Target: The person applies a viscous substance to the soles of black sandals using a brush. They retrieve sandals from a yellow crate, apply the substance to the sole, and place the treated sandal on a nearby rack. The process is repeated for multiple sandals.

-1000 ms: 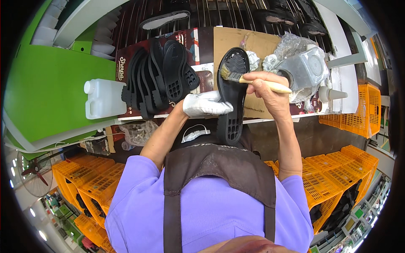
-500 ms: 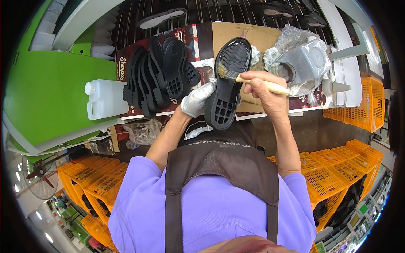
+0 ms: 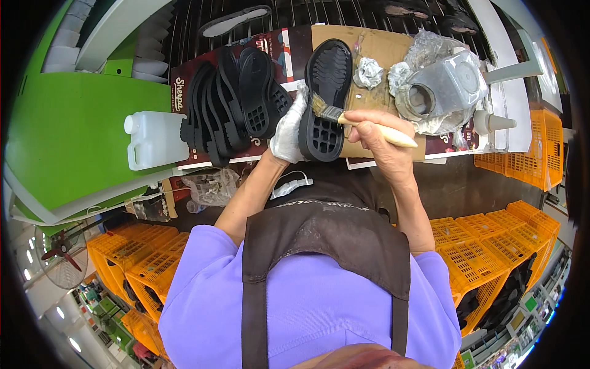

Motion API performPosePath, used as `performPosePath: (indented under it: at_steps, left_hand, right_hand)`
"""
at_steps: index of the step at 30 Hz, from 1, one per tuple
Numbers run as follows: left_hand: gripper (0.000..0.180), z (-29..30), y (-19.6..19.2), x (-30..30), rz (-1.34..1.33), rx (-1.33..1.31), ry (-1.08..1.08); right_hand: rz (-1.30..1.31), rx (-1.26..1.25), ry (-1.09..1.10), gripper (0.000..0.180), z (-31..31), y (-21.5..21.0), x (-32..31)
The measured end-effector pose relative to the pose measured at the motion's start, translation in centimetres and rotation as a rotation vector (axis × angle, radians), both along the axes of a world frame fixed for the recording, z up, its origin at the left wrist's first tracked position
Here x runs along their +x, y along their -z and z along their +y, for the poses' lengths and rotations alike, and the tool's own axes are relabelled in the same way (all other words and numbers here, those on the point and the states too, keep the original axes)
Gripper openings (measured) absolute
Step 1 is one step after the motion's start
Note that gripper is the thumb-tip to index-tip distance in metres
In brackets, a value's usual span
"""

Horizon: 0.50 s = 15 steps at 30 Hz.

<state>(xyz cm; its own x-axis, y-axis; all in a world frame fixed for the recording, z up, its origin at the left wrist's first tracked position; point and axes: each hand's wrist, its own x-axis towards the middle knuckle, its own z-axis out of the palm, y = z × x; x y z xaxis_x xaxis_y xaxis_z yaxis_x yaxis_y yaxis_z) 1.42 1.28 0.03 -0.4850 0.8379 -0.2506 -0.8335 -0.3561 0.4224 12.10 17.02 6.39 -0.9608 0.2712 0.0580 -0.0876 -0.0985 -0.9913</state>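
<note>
While the gloved left hand [image 3: 289, 132] grips a black shoe sole [image 3: 324, 101] by its edge, tread side up, the right hand [image 3: 376, 138] clasps a brush [image 3: 359, 123] whose bristles touch the sole near its middle; coating appears to be the step in hand; the next stroke calls for steady support and even bristle contact; a row of black soles [image 3: 230, 107] leans just left of the left hand; a foil-wrapped pot [image 3: 442, 92] sits beyond the right hand.

The black shoe sole [image 3: 326, 101] has swung from leaning rightward to standing nearly upright in the gloved left hand [image 3: 289, 126], its toe higher. The right hand [image 3: 375, 138] has shifted the brush [image 3: 362, 123], bristles now touching the sole's middle rather than its upper edge.
</note>
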Motion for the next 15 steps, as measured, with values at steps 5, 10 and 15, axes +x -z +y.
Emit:
performPosePath:
  at_steps: [5, 10, 15]
  left_hand:
    - [0.052, 0.7, -0.3, 0.1, 0.055, -0.108, -0.123]
    - [0.049, 0.5, 0.6, -0.3, 0.325, -0.215, -0.129]
    - [0.048, 0.7, 0.1, -0.3, 0.366, -0.308, -0.213]
  right_hand:
    - [-0.025, -0.011, -0.022, 0.019, -0.4, -0.4, 0.4]
    - [-0.052, 0.015, -0.064, 0.018, -0.5, -1.5, 0.8]
    - [0.018, 0.095, -0.111, 0.030, -0.6, -2.2, 0.6]
